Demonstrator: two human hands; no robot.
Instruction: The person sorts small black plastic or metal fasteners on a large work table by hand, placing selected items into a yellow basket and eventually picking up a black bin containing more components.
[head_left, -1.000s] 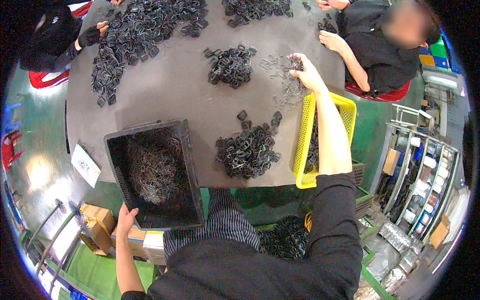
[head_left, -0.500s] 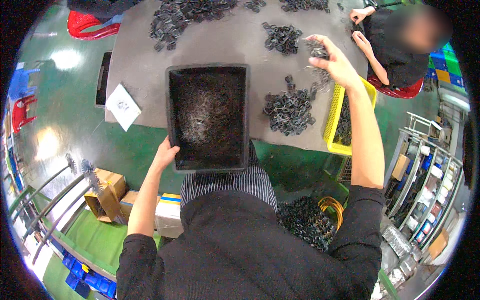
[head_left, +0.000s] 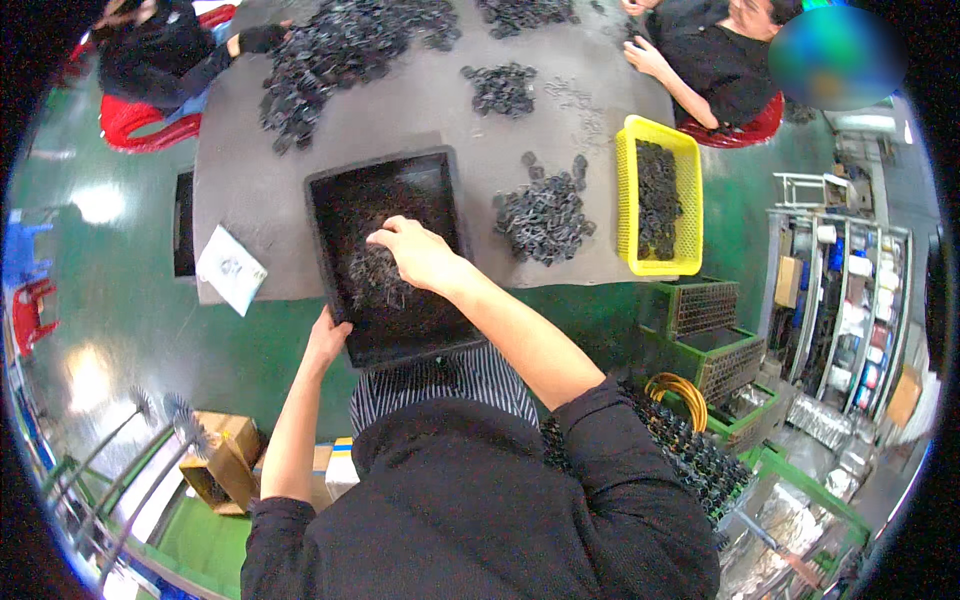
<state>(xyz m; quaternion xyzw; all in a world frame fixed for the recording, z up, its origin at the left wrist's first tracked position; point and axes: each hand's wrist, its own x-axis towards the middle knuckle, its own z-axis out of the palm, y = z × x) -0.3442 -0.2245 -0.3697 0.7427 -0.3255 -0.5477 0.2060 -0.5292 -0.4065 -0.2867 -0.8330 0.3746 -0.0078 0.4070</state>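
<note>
A black rectangular tray (head_left: 330, 265) is tilted between my lap and the table's front edge. My left hand (head_left: 325, 342) grips its near left side, with the thumb on the rim. Inside the tray lies a tangle of small thin metal pieces (head_left: 372, 282), too fine to name exactly. My right hand (head_left: 415, 255) reaches into the tray with its fingers bent and bunched over these pieces; the thumb is mostly hidden. Right of the tray a pile of small black parts (head_left: 545, 220) rests on the table. Similar thin pieces (head_left: 580, 100) lie scattered farther back.
A yellow basket (head_left: 688, 200) with black parts stands at the table's right edge. More black piles (head_left: 330, 70) cover the far side of the grey table (head_left: 240, 180). Two co-workers sit at the far corners. A white sheet (head_left: 232, 270) hangs over the left edge; green crates (head_left: 705, 305) stand right.
My right hand has moved from above the table, where thin pieces blurred beneath it, leftward into the tray. The tray has turned slightly; my left hand keeps its hold. The view has shifted.
</note>
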